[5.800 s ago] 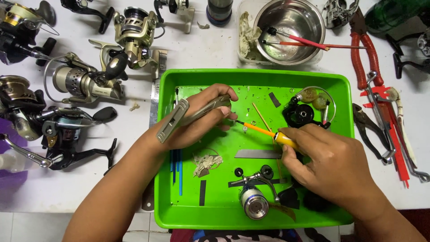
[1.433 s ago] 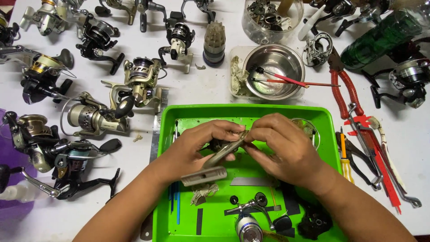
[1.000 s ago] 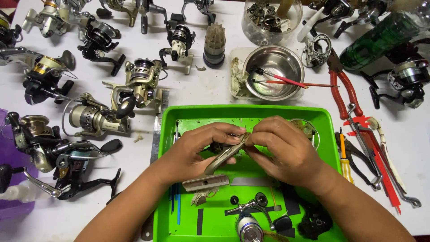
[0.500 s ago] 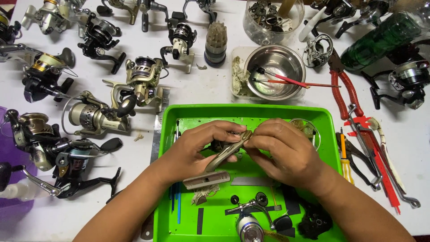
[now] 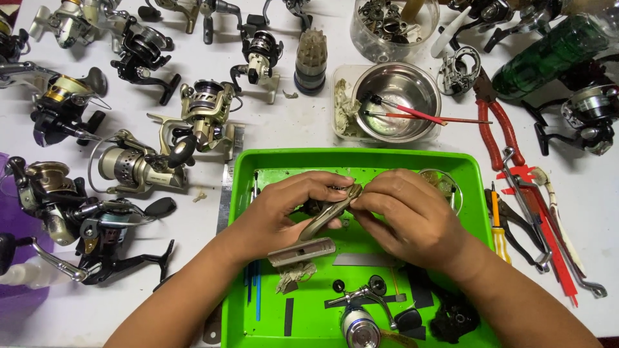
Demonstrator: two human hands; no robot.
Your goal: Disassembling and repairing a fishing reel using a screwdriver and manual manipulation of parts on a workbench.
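At the near edge of the green tray (image 5: 240, 193) lie a silver spool (image 5: 359, 327) and black parts. Both forearms reach in from that edge, meeting over the tray's middle. The left hand (image 5: 284, 212) is curled, fingers closed around the grey reel body (image 5: 316, 231), whose flat foot points down toward the tray's near-left. The right hand (image 5: 406, 216), palm down, pinches the body's upper end with its fingertips. Beyond the tray's far edge stands a steel bowl (image 5: 400, 96) holding red-handled tools; fishing reels (image 5: 138, 166) crowd the worktop's left side, red pliers (image 5: 498, 122) its right.
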